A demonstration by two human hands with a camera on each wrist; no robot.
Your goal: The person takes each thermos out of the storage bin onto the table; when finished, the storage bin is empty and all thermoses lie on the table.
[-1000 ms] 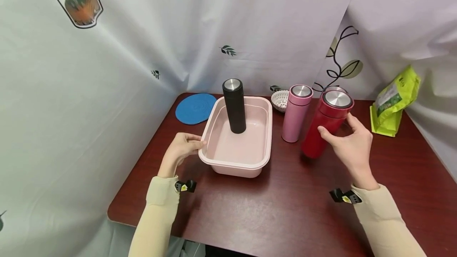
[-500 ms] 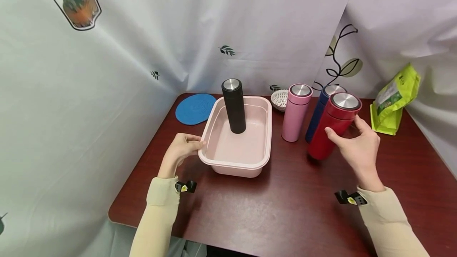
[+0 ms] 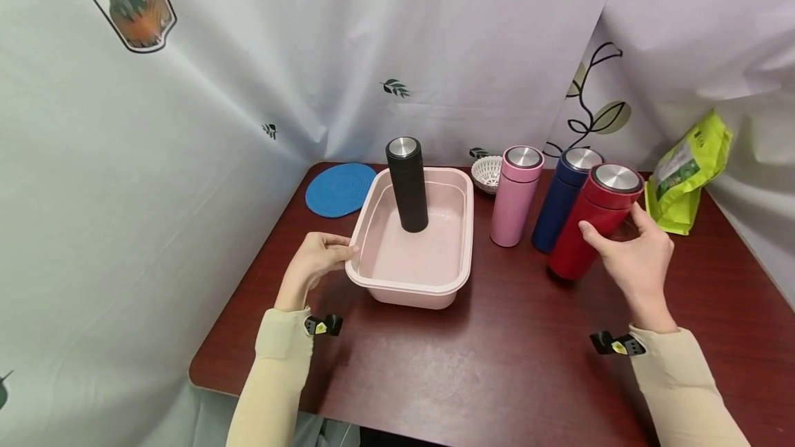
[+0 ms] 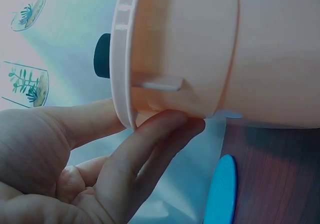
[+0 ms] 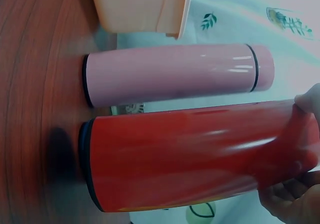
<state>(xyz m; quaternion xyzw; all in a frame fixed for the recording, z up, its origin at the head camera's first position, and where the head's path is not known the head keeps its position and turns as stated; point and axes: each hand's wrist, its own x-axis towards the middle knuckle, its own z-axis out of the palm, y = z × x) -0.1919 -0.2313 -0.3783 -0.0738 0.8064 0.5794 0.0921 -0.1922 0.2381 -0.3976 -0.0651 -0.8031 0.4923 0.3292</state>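
My right hand (image 3: 640,261) grips a red thermos bottle (image 3: 590,226) with a steel-topped lid, thumb on its near side and fingers on the far side. In the right wrist view, a dark shadow lies apart from the red bottle's base, which seems just off the table. Close behind and left of it stands a dark blue thermos (image 3: 562,202), then a pink thermos (image 3: 515,199). My left hand (image 3: 317,261) pinches the left rim of a pale pink plastic basin (image 3: 410,288), fingers beneath the rim in the left wrist view. A black thermos (image 3: 410,188) stands upright inside the basin.
A round blue mat (image 3: 339,190) lies behind the basin at the left. A small white woven basket (image 3: 486,174) sits at the back, partly hidden by the pink thermos. A green pouch (image 3: 686,174) stands at the back right of the dark red-brown table (image 3: 472,371).
My right hand has moved the red thermos to the right, bringing the blue thermos behind it into view. My left hand, the basin and the black thermos stay in place.
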